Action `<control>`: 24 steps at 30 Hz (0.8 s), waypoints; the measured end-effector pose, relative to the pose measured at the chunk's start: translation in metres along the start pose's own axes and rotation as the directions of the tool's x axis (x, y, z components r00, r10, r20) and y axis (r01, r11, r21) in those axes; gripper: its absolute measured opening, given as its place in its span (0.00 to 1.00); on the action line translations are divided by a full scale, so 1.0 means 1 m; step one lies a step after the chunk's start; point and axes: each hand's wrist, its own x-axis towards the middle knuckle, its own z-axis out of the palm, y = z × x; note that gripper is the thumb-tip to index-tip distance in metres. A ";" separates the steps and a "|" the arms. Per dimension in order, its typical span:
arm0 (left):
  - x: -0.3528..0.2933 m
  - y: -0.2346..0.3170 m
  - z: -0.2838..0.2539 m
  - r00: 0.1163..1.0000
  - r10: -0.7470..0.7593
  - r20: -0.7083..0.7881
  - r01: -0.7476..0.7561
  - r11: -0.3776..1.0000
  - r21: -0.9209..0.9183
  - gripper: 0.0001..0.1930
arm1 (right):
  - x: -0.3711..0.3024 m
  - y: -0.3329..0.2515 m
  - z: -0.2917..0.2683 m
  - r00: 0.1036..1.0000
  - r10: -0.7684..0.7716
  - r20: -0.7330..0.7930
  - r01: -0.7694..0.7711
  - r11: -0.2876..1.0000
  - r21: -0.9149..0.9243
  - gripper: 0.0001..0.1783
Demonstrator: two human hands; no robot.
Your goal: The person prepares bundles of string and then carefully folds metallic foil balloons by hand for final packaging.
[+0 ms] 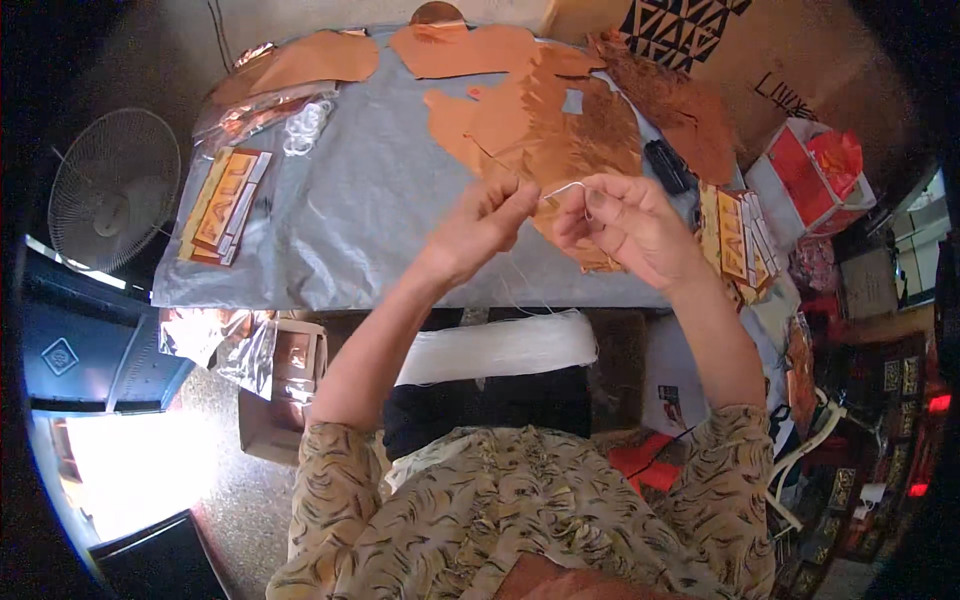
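Above the near half of the table, a thin white string (pixel 565 187) is stretched and bent between my two hands. My left hand (pixel 487 222) is closed in a pinch on one end of it. My right hand (pixel 640 232) pinches the other part between thumb and fingers, where the string curls into a small loop. A fine strand hangs below toward a thick white skein of string (pixel 500 347) lying across my lap. Behind my hands, a flat orange foil balloon (pixel 560 120) is spread out, with a small grey patch on it.
More orange foil sheets (pixel 320 60) lie along the back. A white string coil (pixel 305 128) and printed cards (pixel 225 205) rest at the left; similar cards (pixel 735 235) and a black bundle (pixel 668 165) are at right. A fan (pixel 115 190) stands left, a red-and-white bag (pixel 800 180) right.
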 end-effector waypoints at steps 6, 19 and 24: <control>-0.006 -0.008 0.031 0.993 0.095 -0.074 -0.092 0.995 0.048 0.17 | 0.021 0.012 0.011 0.954 -0.248 -0.168 0.226 0.964 -0.139 0.13; -0.025 0.009 0.016 0.967 0.107 0.232 -0.057 0.976 -0.212 0.16 | 0.000 -0.018 0.034 0.956 -0.271 0.111 0.293 0.880 -0.373 0.17; -0.028 0.014 -0.003 0.975 0.100 0.198 -0.022 0.932 -0.361 0.15 | -0.011 -0.039 0.027 0.959 0.271 0.086 -0.072 0.525 -0.848 0.20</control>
